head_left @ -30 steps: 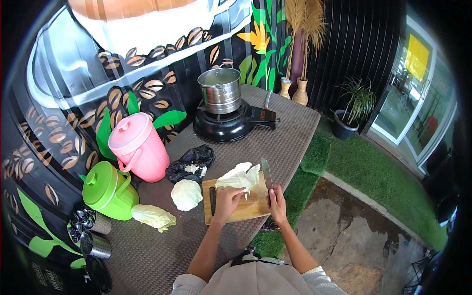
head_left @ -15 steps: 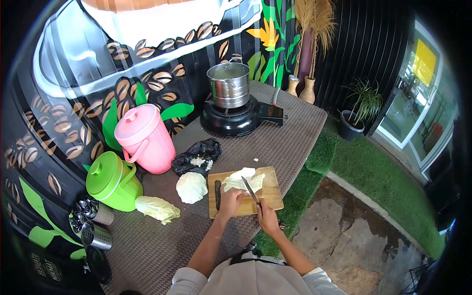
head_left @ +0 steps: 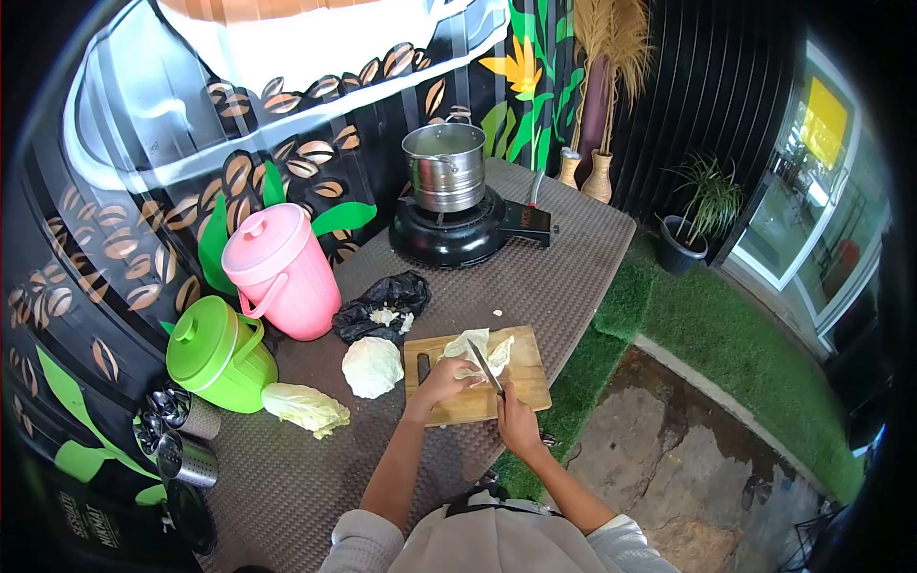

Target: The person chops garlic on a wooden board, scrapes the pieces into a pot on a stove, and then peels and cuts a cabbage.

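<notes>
My right hand (head_left: 517, 420) is closed round the handle of a knife (head_left: 484, 367), its blade pointing up and left over the wooden cutting board (head_left: 530, 368). On the board lie pale cabbage leaves (head_left: 466, 345), with a smaller piece to the right of the blade. My left hand (head_left: 447, 380) rests on the leaves' lower left edge, fingers bent together and pressing on them. Left of the board sit a round cabbage (head_left: 373, 367) and a long napa cabbage (head_left: 306, 409).
Behind the board, a metal pot (head_left: 446, 172) stands on a black stove (head_left: 449, 234). A black plastic bag (head_left: 387, 301) with scraps, a pink jug (head_left: 282, 272), a green jug (head_left: 220, 353) and utensil holders (head_left: 188, 456) stand to the left. The table's edge (head_left: 585, 320) runs along the right.
My left hand has moved slightly up and left, now covering part of the board's handle slot. The leaves have shifted and a piece at the right stands more apart.
</notes>
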`<state>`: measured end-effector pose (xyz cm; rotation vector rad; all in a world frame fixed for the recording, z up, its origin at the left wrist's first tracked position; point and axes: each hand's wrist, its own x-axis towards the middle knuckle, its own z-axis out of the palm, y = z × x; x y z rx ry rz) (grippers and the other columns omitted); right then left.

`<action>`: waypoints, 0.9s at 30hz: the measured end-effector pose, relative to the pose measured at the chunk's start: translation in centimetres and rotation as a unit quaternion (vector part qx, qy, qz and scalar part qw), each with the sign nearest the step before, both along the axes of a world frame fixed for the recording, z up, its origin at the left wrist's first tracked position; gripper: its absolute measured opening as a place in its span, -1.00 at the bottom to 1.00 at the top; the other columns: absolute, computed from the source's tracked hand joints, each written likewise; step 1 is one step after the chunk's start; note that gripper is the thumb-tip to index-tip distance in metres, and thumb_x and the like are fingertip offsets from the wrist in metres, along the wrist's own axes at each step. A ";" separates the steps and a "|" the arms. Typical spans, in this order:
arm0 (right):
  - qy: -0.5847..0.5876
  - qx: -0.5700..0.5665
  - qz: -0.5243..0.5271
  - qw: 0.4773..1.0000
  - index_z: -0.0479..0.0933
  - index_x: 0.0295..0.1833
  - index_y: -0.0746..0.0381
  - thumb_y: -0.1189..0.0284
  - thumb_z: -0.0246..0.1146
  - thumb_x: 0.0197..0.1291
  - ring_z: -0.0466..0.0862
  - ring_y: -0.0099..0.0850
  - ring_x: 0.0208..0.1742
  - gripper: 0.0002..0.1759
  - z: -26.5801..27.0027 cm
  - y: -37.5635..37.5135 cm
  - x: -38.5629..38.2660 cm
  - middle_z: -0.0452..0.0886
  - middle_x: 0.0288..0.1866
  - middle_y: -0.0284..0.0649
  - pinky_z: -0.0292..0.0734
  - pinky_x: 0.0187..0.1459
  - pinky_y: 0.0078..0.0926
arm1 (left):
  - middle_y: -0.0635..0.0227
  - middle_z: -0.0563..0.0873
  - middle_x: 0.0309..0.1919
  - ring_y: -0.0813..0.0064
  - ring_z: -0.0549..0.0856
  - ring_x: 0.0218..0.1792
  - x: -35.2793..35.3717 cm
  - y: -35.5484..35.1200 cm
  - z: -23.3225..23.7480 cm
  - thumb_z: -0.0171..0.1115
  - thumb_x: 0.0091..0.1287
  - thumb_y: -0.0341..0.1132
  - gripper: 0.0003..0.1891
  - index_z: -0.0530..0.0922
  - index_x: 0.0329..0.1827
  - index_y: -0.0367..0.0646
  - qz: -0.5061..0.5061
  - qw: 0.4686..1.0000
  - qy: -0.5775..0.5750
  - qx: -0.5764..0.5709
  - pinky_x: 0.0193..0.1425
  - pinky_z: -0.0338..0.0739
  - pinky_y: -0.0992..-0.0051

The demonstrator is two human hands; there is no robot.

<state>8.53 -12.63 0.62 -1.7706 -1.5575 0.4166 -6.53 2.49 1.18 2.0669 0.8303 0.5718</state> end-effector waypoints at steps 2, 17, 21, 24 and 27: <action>-0.004 -0.020 -0.009 1.000 0.28 0.08 0.27 0.36 -0.02 0.48 0.61 0.24 -0.39 -0.78 -0.5 -0.2 0.1 0.59 -0.44 0.24 0.48 -0.35 0.18 | -0.13 0.56 0.24 0.12 0.41 0.43 0.1 0.0 0.7 0.39 0.29 -0.13 -0.69 0.73 -0.08 -0.18 -0.032 0.995 0.047 -0.077 0.43 0.31 0.28; -0.047 -0.116 -0.022 0.992 0.25 -0.10 0.28 0.29 -0.05 0.49 0.64 0.24 -0.38 -0.75 -0.6 -1.5 0.4 0.60 -0.45 0.23 0.55 -0.35 0.17 | -0.01 0.62 0.20 0.06 0.48 0.34 1.0 -0.1 -2.5 0.56 -0.01 0.04 -0.37 0.68 0.10 -0.10 0.064 0.996 0.066 -0.001 0.32 0.39 0.22; -0.028 -0.097 -0.011 0.995 0.24 -0.11 0.28 0.29 -0.04 0.48 0.64 0.24 -0.39 -0.75 -0.6 -1.1 1.0 0.60 -0.47 0.22 0.54 -0.36 0.17 | 0.01 0.50 0.34 0.07 0.48 0.34 1.4 -0.8 -1.9 0.57 -0.06 0.11 -0.14 0.50 0.32 -0.10 0.141 0.978 0.130 0.082 0.38 0.30 0.12; -0.023 -0.094 -0.009 0.995 0.25 -0.10 0.27 0.29 -0.03 0.48 0.64 0.24 -0.40 -0.76 -1.1 -0.1 1.3 0.59 -0.49 0.22 0.54 -0.37 0.17 | 0.00 0.43 0.40 0.05 0.45 0.37 1.5 -0.2 -2.6 0.54 -0.02 0.14 -0.11 0.46 0.37 -0.11 0.149 0.971 0.133 0.132 0.41 0.28 0.13; -0.041 -0.074 -0.007 0.996 0.25 -0.09 0.26 0.29 -0.03 0.48 0.64 0.23 -0.41 -0.77 -1.6 0.4 1.3 0.60 -0.48 0.21 0.55 -0.35 0.17 | 0.01 0.30 0.49 -0.01 0.33 0.46 1.4 0.3 -3.0 0.48 0.05 0.21 -0.05 0.36 0.48 -0.03 0.139 0.972 0.163 0.096 0.48 0.22 0.10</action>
